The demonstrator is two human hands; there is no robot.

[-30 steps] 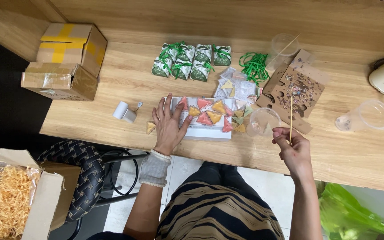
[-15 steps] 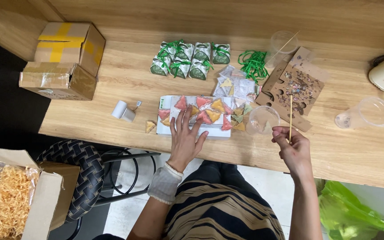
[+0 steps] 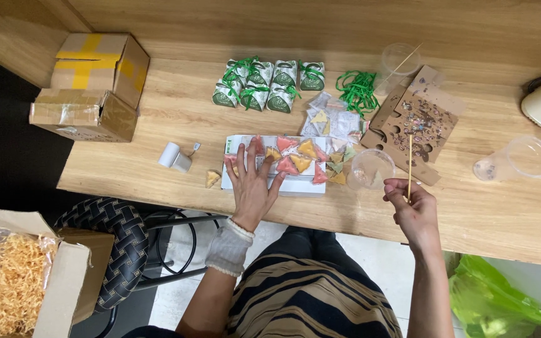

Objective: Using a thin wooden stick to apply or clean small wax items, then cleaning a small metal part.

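Head view, from left to right: an open carton of straw-coloured paper shred (image 3: 14,288) is seen at the lower left, beside a woven black chair (image 3: 117,241). 2 cardboard boxes (image 3: 92,84) are stacked at the left end of the wooden table (image 3: 176,106). A small white roll (image 3: 171,154) lies near a lone triangular piece (image 3: 213,178). The left hand (image 3: 253,188) is laid flat, fingers spread wide, on a white tray (image 3: 295,184) on which pink and yellow triangular pieces (image 3: 295,159) are scattered. Green-ribboned packets (image 3: 264,84) are lined up behind the tray. A clear cup (image 3: 370,169) stands just right of it. A thin wooden stick (image 3: 409,163) is pinched upright in the right hand (image 3: 411,209), in front of a perforated cardboard sheet (image 3: 417,125). Another clear cup (image 3: 521,159) lies further right.
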